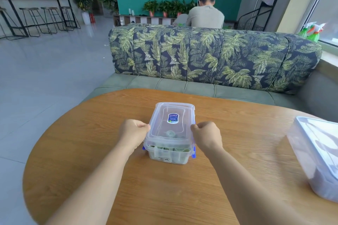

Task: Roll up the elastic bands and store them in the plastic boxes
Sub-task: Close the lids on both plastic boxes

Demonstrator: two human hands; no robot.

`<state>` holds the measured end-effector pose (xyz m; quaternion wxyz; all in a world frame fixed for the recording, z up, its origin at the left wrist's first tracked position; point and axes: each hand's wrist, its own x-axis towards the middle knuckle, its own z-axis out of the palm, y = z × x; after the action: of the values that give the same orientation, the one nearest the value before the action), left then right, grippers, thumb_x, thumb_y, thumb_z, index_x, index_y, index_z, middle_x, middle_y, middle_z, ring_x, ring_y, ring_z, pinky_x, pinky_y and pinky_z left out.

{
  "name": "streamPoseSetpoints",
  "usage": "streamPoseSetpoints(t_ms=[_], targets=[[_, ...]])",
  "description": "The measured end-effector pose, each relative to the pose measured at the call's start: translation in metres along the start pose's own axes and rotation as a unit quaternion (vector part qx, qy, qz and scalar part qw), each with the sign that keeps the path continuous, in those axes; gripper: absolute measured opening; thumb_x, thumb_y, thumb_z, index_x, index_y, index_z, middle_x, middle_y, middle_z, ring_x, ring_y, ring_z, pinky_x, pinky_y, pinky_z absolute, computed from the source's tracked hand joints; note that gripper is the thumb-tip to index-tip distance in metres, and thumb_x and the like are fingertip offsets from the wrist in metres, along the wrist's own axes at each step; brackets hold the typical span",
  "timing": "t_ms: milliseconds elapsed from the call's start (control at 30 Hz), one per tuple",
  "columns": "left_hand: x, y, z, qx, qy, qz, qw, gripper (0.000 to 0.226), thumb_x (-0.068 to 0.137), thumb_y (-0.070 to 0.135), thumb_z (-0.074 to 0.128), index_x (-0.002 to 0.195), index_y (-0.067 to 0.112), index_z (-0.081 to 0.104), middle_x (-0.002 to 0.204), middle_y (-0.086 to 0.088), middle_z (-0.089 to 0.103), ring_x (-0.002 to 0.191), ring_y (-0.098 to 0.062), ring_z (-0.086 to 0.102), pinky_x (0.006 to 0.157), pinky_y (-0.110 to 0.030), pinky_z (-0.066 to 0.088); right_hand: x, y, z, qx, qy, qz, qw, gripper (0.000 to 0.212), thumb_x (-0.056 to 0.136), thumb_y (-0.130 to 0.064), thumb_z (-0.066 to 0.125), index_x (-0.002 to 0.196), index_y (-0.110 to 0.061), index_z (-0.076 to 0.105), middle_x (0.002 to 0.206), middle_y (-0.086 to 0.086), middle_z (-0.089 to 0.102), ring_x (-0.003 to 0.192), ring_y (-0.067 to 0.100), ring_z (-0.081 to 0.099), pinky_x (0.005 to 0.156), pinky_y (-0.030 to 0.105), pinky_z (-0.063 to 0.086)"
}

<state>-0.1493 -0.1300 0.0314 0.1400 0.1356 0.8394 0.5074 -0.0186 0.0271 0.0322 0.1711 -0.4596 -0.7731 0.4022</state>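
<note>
A clear plastic box (170,153) with a lid (172,115) and blue side clips stands in the middle of the wooden table (91,151). Rolled greenish elastic bands (171,134) show through its lid and walls. My left hand (132,131) has its fingers curled against the box's left side at the lid edge. My right hand (205,134) is curled against the right side in the same way. Both thumbs touch the lid's rim.
A second, larger clear box (318,155) with a lid and dark contents sits at the table's right edge. A leaf-patterned sofa (210,56) stands beyond the table, and a person (205,14) sits behind it with their back turned. Bar stools (42,20) stand far left.
</note>
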Motion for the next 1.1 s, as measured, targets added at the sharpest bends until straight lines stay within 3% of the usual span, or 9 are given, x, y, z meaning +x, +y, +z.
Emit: streamPoseSetpoints(t_ms=[233,333,400,500,600,700,900,1033,1100], targets=[[-0.011,-0.005,-0.003,0.008,0.002,-0.007,1.0,0.008,0.088,0.016,0.066,0.082,0.017,0.071,0.07,0.005,0.065,0.066,-0.013,0.058,0.059,-0.022,0.044,-0.011,0.005,0.0,-0.058,-0.004,0.0,0.998,0.028,0.086,-0.021,0.05,0.059,-0.015,0.046,0.058,0.0,0.05,0.054,0.024,0.042,0.05,0.023,0.03],[-0.011,-0.004,-0.004,0.029,0.004,-0.009,1.0,0.01,0.088,0.017,0.065,0.08,0.02,0.071,0.072,0.008,0.066,0.07,-0.012,0.06,0.072,-0.028,0.052,-0.012,0.006,0.0,-0.056,-0.007,0.006,0.998,0.03,0.085,-0.025,0.052,0.059,-0.014,0.045,0.059,0.0,0.05,0.055,0.025,0.043,0.052,0.024,0.032],[-0.011,-0.001,-0.004,0.044,0.005,-0.005,0.999,0.012,0.087,0.019,0.066,0.096,0.017,0.073,0.087,0.005,0.07,0.081,-0.015,0.063,0.082,-0.033,0.052,-0.013,0.006,-0.001,-0.052,-0.007,0.007,0.999,0.036,0.085,-0.034,0.056,0.057,-0.015,0.041,0.058,-0.001,0.047,0.054,0.023,0.042,0.05,0.024,0.029],[-0.009,0.007,0.001,0.045,-0.014,0.005,0.999,0.046,0.086,0.025,0.07,0.129,0.013,0.06,0.122,-0.005,0.065,0.106,-0.019,0.062,0.094,-0.034,0.049,-0.015,0.007,-0.001,-0.052,-0.018,0.011,0.998,0.038,0.085,-0.042,0.06,0.061,-0.017,0.044,0.061,-0.001,0.05,0.054,0.022,0.045,0.051,0.024,0.031],[-0.008,0.015,0.008,0.062,-0.054,0.032,0.996,0.052,0.087,0.021,0.071,0.135,0.011,0.054,0.117,-0.006,0.065,0.112,-0.022,0.059,0.099,-0.036,0.045,-0.014,0.007,-0.001,-0.058,-0.018,0.016,0.998,0.038,0.084,-0.037,0.059,0.059,-0.017,0.039,0.059,-0.002,0.046,0.05,0.02,0.039,0.049,0.024,0.028],[-0.002,0.017,0.013,0.13,-0.073,0.051,0.988,0.063,0.085,0.027,0.073,0.141,0.014,0.049,0.142,-0.005,0.053,0.129,-0.021,0.05,0.106,-0.035,0.041,-0.013,0.006,-0.003,-0.076,-0.021,0.019,0.997,0.034,0.082,-0.035,0.058,0.06,-0.018,0.038,0.063,-0.001,0.048,0.052,0.02,0.04,0.048,0.023,0.028],[0.007,0.017,0.017,0.213,-0.084,0.064,0.971,0.061,0.086,0.027,0.071,0.142,0.017,0.048,0.147,-0.002,0.047,0.13,-0.02,0.049,0.102,-0.032,0.041,-0.011,0.01,0.0,-0.089,-0.042,0.026,0.995,0.021,0.079,-0.034,0.055,0.069,-0.016,0.05,0.073,0.002,0.062,0.064,0.026,0.059,0.058,0.024,0.04],[0.011,0.02,0.015,0.25,-0.083,0.063,0.963,0.061,0.085,0.027,0.071,0.141,0.019,0.05,0.145,-0.003,0.05,0.125,-0.022,0.053,0.093,-0.029,0.043,-0.009,0.009,0.0,-0.084,-0.038,0.029,0.995,0.021,0.076,-0.033,0.056,0.064,-0.017,0.048,0.071,0.001,0.063,0.064,0.026,0.06,0.059,0.023,0.041],[0.012,0.026,0.016,0.311,-0.062,0.081,0.945,0.059,0.081,0.029,0.071,0.137,0.02,0.054,0.143,-0.002,0.05,0.126,-0.024,0.049,0.096,-0.033,0.044,-0.01,0.009,0.0,-0.083,-0.039,0.026,0.995,0.023,0.076,-0.032,0.056,0.062,-0.018,0.045,0.07,0.001,0.062,0.062,0.025,0.058,0.055,0.022,0.038]])
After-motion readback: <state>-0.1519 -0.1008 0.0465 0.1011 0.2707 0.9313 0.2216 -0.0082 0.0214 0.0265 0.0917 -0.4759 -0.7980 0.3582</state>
